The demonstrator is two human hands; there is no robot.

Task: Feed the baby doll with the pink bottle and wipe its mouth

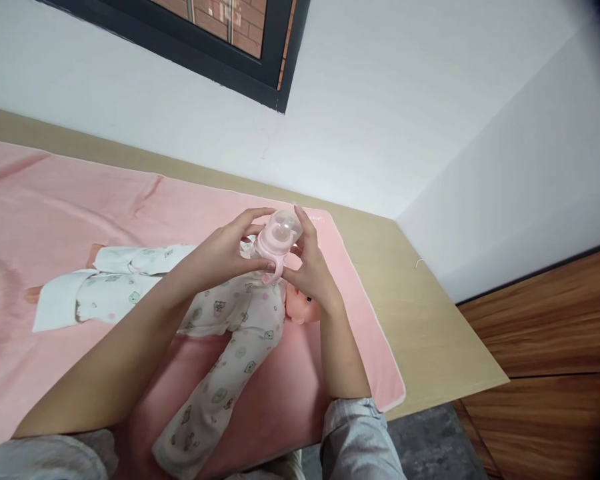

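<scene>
A baby bottle with a pink collar, pink handles and a clear dome cap is between my two hands, above the chest of a doll. My left hand wraps the bottle from the left, its thumb near a handle. From the right, my right hand grips it, with fingers along the clear cap and thumb near the collar. Beneath lies the doll in white printed clothes, arms and legs spread. Its head is partly hidden by my right hand.
A pink blanket with a pale edge lies under the doll on a light wooden table. Behind stands a white wall with a dark-framed window. Wood-grain panels are at the right, beside a grey floor.
</scene>
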